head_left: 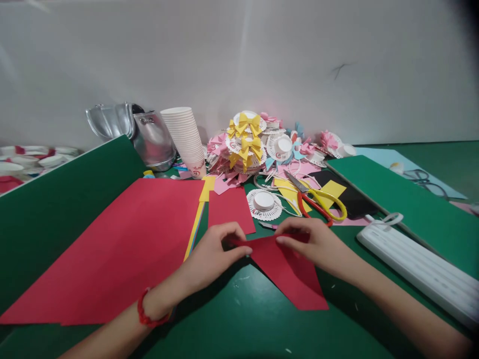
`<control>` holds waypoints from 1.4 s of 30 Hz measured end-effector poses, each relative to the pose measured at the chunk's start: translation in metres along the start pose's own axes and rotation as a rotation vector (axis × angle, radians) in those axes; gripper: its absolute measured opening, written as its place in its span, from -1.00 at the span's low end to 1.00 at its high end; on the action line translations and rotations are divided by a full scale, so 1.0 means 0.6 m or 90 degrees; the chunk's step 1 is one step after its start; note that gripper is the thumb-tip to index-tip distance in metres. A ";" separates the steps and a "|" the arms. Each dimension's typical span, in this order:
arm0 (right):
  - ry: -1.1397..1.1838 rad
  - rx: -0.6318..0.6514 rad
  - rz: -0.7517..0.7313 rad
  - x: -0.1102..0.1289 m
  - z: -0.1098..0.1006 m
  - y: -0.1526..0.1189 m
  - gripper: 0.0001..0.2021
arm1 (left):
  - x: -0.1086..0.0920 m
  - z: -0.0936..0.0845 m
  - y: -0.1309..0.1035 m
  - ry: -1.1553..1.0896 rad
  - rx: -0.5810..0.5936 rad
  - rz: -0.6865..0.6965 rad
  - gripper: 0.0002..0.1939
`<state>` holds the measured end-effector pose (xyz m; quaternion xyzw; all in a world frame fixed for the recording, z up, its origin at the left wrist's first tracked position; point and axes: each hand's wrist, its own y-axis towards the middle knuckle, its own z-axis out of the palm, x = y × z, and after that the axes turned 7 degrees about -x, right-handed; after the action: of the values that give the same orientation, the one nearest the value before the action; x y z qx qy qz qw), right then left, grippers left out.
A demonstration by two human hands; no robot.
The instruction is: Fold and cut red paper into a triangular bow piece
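Observation:
A sheet of red paper (288, 274) is pinched along its far edge by both hands, its near end slanting down toward the green tabletop. My left hand (217, 254) grips the left corner between thumb and fingers. Along the same edge farther right, my right hand (309, 242) holds it the same way. Just beyond them lies a flat red paper piece (230, 209). Beside that sits a small white hat shape (264, 202) with a fringed brim, made from a paper cup. Behind my right hand a craft knife (267, 225) partly shows.
Large red sheets (142, 254) lie at left. Scissors (318, 197) with red and yellow handles rest at right, near a white power strip (419, 264). Stacked paper cups (183, 139) and a pile of bow-trimmed paper hats (247, 139) stand behind. Green boards (407, 204) flank the area.

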<state>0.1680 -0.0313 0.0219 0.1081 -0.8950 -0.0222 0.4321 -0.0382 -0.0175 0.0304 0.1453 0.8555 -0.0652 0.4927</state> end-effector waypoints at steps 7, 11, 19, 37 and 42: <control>0.259 -0.212 0.132 0.021 -0.011 -0.022 -0.87 | -0.031 0.021 -0.003 -0.257 -0.293 0.004 -0.83; 0.276 -0.250 0.142 0.036 -0.006 -0.037 -0.87 | -0.051 0.036 -0.006 -0.336 -0.359 0.059 -0.85; 0.276 -0.226 0.117 0.059 0.008 -0.049 -0.94 | -0.072 0.044 -0.012 -0.086 -0.535 0.165 -0.90; 0.317 -0.135 0.174 0.062 0.027 -0.053 -0.89 | -0.055 0.036 0.001 -0.007 -0.539 0.253 -0.88; 0.412 -0.198 0.275 0.040 0.030 -0.048 -0.81 | -0.048 0.049 0.002 -0.222 -0.314 0.068 -0.81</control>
<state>0.1447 -0.0653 0.0254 -0.1472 -0.7012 -0.0307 0.6969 -0.0002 -0.0288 0.0404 0.0525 0.7392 0.1465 0.6553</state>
